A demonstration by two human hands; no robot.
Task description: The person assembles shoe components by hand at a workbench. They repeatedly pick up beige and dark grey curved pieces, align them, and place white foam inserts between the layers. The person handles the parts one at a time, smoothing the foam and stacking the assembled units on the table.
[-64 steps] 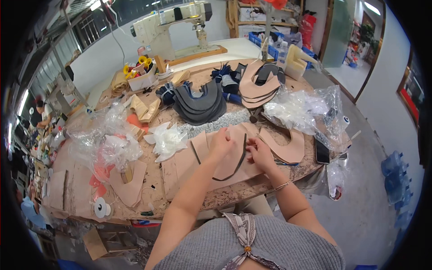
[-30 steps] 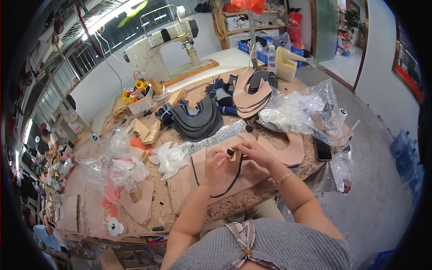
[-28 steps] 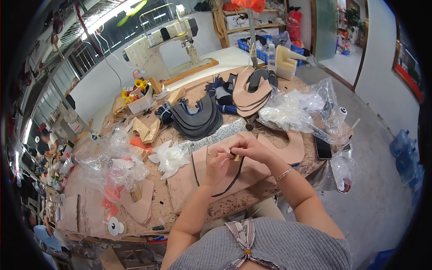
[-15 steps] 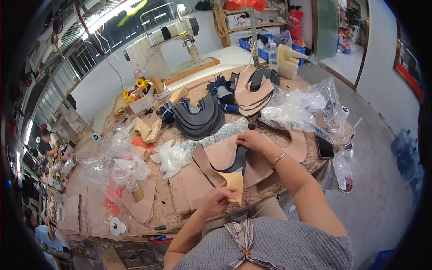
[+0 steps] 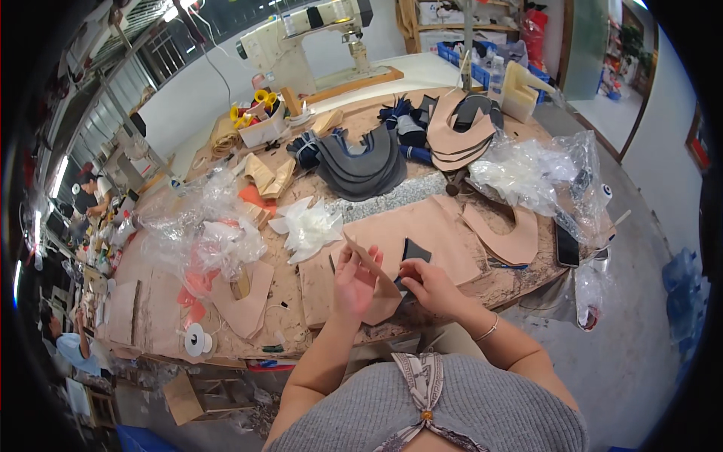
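Observation:
Over the near edge of the bench, both hands hold a curved tan leather piece (image 5: 382,303). My left hand (image 5: 355,288) is palm up, its fingers behind the tan flap. My right hand (image 5: 433,288) pinches the other side, fingers curled in. A dark grey end (image 5: 416,252) sticks up beyond the right fingers; it looks like part of the same piece. Beneath the hands lies a flat tan sheet (image 5: 444,241). Right of it rests a U-shaped tan piece (image 5: 514,239). Farther back sit stacked dark grey U-shaped pieces (image 5: 361,169) and stacked tan ones (image 5: 461,143).
Crumpled clear plastic (image 5: 181,226) and white film (image 5: 310,228) lie to the left, near a white thread spool (image 5: 198,340). A phone (image 5: 566,245) and more plastic (image 5: 527,169) are at right. Behind stands a sewing machine (image 5: 282,60). Other people work at far left.
The leather piece has been turned and brought nearer to me, the tan flap now raised. My right hand came down toward the left. The pale yellow sheet by my left hand is no longer visible.

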